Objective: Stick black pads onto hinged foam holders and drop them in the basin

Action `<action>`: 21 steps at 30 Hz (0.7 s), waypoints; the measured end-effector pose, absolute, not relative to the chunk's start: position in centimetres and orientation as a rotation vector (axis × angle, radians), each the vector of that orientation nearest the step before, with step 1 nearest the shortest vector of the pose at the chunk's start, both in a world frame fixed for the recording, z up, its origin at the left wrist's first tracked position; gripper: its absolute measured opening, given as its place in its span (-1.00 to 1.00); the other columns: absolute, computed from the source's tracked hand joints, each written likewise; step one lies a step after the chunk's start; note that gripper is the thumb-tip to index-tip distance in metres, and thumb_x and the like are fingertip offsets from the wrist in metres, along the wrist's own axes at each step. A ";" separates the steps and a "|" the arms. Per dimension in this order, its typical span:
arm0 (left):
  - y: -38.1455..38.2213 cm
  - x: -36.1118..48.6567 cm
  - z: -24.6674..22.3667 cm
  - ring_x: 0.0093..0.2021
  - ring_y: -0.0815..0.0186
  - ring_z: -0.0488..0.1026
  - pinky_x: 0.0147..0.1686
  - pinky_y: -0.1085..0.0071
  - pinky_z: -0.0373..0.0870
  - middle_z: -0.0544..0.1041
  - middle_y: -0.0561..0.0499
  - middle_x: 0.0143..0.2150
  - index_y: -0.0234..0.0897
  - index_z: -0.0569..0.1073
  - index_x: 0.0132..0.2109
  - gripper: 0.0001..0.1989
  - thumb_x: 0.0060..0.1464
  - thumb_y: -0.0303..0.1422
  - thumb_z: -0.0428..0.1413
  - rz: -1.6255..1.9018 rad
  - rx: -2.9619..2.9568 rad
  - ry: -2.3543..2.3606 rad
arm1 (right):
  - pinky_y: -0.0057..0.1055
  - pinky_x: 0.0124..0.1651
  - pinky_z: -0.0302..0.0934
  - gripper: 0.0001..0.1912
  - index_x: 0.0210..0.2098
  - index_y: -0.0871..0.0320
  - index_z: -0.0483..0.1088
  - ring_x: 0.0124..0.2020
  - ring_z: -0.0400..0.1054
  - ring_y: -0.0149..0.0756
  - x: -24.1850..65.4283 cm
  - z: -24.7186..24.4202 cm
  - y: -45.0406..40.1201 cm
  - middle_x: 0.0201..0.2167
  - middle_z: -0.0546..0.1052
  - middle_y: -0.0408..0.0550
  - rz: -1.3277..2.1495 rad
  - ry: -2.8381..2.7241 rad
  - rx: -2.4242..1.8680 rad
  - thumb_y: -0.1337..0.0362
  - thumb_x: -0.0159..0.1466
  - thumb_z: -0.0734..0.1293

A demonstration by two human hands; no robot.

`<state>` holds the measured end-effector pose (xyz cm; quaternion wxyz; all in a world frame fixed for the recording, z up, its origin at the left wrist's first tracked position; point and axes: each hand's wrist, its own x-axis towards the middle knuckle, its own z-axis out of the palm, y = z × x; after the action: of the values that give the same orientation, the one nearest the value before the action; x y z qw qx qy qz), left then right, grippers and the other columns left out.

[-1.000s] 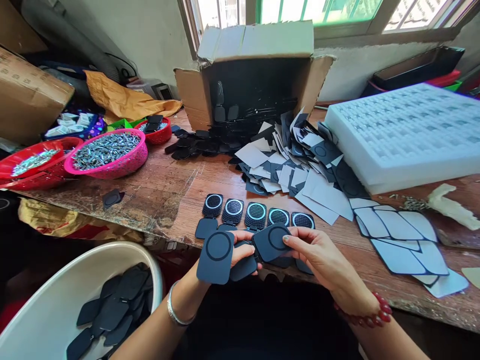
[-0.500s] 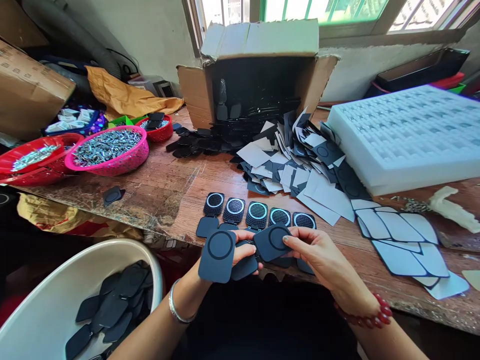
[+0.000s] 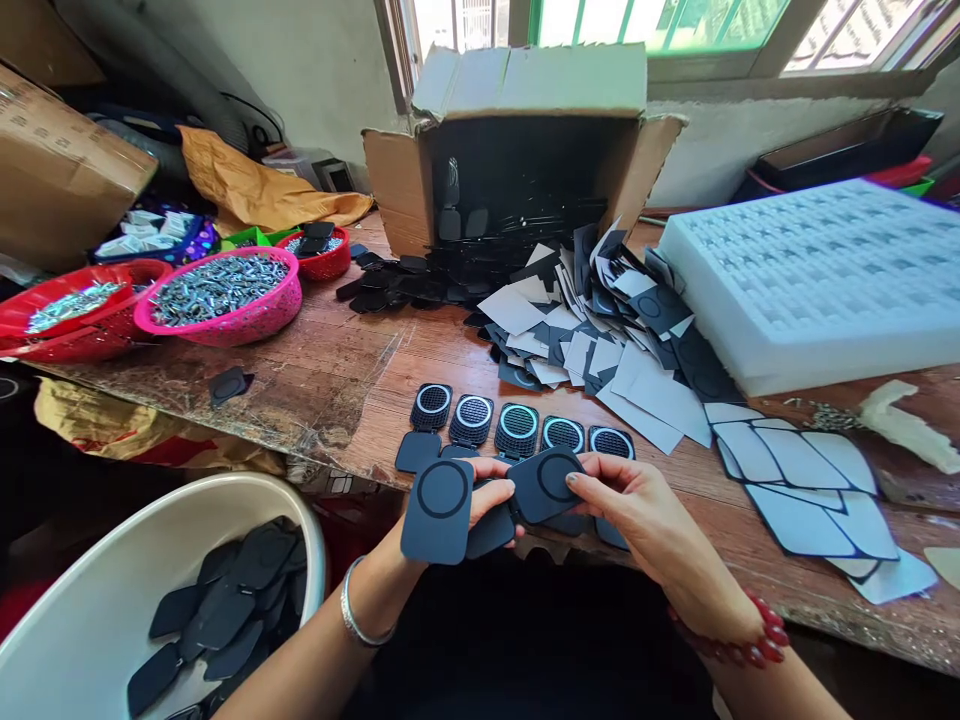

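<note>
My left hand [image 3: 491, 492] grips a black rounded card [image 3: 439, 530] printed with a ring, and with it one leaf [image 3: 491, 533] of a black hinged folding stand. The stand's other leaf [image 3: 536, 497] tilts up to the right and bears a darker ring. My right hand [image 3: 637, 505] pinches that leaf at its right edge, thumb on the ring. Whether the ringed face is a separate layer I cannot tell. Just beyond my hands, a row of several black folding stands [image 3: 517, 430] with pale rings and grid faces lies on the wooden table [image 3: 367, 400], partly hidden by my hands.
A cardboard box [image 3: 397, 190] of black parts stands open at the back. Ringed cards and white sheets [image 3: 637, 385] spill right of it, near a white foam tray [image 3: 825, 340]. Pink basket [image 3: 225, 325] holds metal pieces. White tub [image 3: 75, 610] with black plates sits lower left.
The camera view has shifted slightly, so the table and its things appear a little to the right. Both hands keep the same hold, with hardly any movement.
</note>
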<state>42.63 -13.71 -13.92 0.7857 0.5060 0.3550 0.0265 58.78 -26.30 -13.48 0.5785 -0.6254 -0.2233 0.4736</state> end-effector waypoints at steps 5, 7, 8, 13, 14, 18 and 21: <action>-13.7 42.5 -13.9 -0.48 0.24 0.57 -0.47 0.38 0.53 0.61 -0.04 -0.38 -0.32 0.51 -0.08 -0.58 -0.09 -0.21 0.27 0.078 1.135 0.766 | -0.41 -0.31 0.33 -0.59 -0.58 0.15 0.43 -0.38 0.31 -0.32 58.7 -13.7 -26.4 -0.43 0.48 -0.08 1.061 -0.584 -1.488 -0.04 -0.02 0.55; -13.7 42.4 -13.8 -0.47 0.23 0.57 -0.48 0.39 0.52 0.60 -0.05 -0.39 -0.32 0.52 -0.10 -0.60 -0.08 -0.20 0.26 0.098 1.173 0.753 | -0.40 -0.32 0.33 -0.60 -0.57 0.15 0.44 -0.38 0.31 -0.30 58.6 -13.8 -26.4 -0.43 0.48 -0.07 1.039 -0.622 -1.507 -0.04 0.01 0.53; -13.7 42.4 -13.7 -0.48 0.23 0.57 -0.49 0.40 0.51 0.60 -0.04 -0.39 -0.32 0.53 -0.11 -0.61 -0.08 -0.20 0.25 0.110 1.191 0.749 | -0.41 -0.33 0.32 -0.61 -0.56 0.15 0.45 -0.38 0.31 -0.30 58.6 -13.8 -26.4 -0.43 0.48 -0.06 1.026 -0.637 -1.515 -0.04 0.03 0.52; -13.7 42.4 -13.6 -0.48 0.22 0.56 -0.50 0.37 0.51 0.58 -0.03 -0.40 -0.30 0.53 -0.16 -0.65 -0.08 -0.20 0.23 0.144 1.231 0.754 | -0.43 -0.38 0.28 -0.63 -0.55 0.14 0.47 -0.39 0.31 -0.31 58.4 -13.8 -26.5 -0.40 0.49 -0.05 0.974 -0.665 -1.547 -0.03 0.05 0.51; -13.7 42.3 -13.7 -0.48 0.22 0.56 -0.50 0.37 0.51 0.59 -0.03 -0.39 -0.30 0.53 -0.16 -0.66 -0.08 -0.20 0.23 0.148 1.235 0.752 | -0.43 -0.38 0.28 -0.63 -0.55 0.14 0.47 -0.39 0.31 -0.31 58.4 -13.8 -26.4 -0.38 0.50 -0.04 0.967 -0.667 -1.551 -0.03 0.04 0.51; -13.6 42.1 -14.2 -0.46 0.24 0.57 -0.49 0.40 0.49 0.60 -0.03 -0.36 -0.29 0.55 -0.18 -0.71 -0.04 -0.22 0.22 0.168 1.246 0.723 | -0.39 -0.31 0.30 -0.61 -0.57 0.14 0.45 -0.32 0.35 -0.24 58.4 -13.9 -26.3 -0.32 0.51 -0.01 0.934 -0.673 -1.583 -0.06 0.02 0.51; -13.5 41.9 -14.7 -0.45 0.23 0.57 -0.47 0.41 0.50 0.59 -0.02 -0.42 -0.30 0.55 -0.15 -0.71 0.00 -0.23 0.22 0.160 1.236 0.718 | -0.29 -0.12 0.32 -0.62 -0.62 0.12 0.42 -0.03 0.36 -0.03 58.0 -13.4 -26.3 -0.16 0.51 0.08 0.787 -0.751 -1.647 -0.04 0.03 0.49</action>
<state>41.85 -13.48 -14.65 0.7523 0.5662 0.3288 0.0732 58.00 -26.30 -13.39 0.5512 -0.6963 -0.3173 0.3326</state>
